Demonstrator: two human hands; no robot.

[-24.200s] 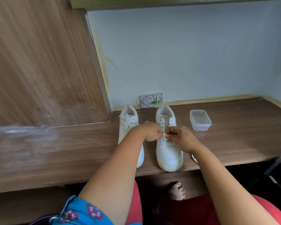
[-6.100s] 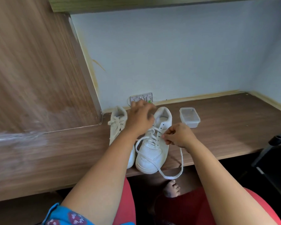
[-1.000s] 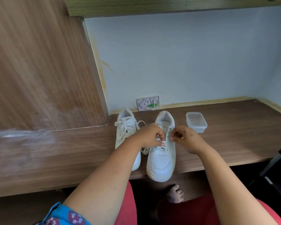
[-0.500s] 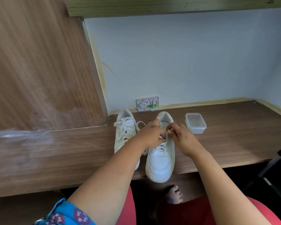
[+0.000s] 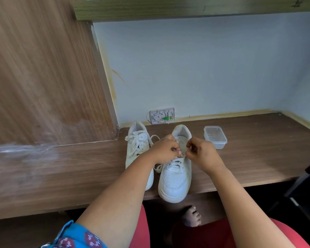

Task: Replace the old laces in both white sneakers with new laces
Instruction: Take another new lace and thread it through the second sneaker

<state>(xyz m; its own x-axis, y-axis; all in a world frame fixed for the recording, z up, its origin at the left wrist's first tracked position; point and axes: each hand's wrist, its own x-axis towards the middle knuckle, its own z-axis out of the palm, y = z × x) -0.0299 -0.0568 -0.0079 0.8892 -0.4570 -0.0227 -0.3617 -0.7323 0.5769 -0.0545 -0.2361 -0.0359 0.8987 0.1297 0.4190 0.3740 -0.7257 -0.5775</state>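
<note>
Both hands working the lace at the top eyelets of the sneaker in the middle of the frame.

The left hand and right hand meet just above the tongue of the right-hand sneaker, each with fingers curled and pinching a strand of its lace; the pinch itself is too small to read finely. That sneaker stands on the bench with its long axis running from the bench's near edge, toe overhanging, up toward the wall, so the open eyelets lie directly under the fingertips and both hands are equally near. A loose lace end trails down between the two shoes. The other sneaker sits just left, laced. A clear plastic tub stands at right, apart.
</note>
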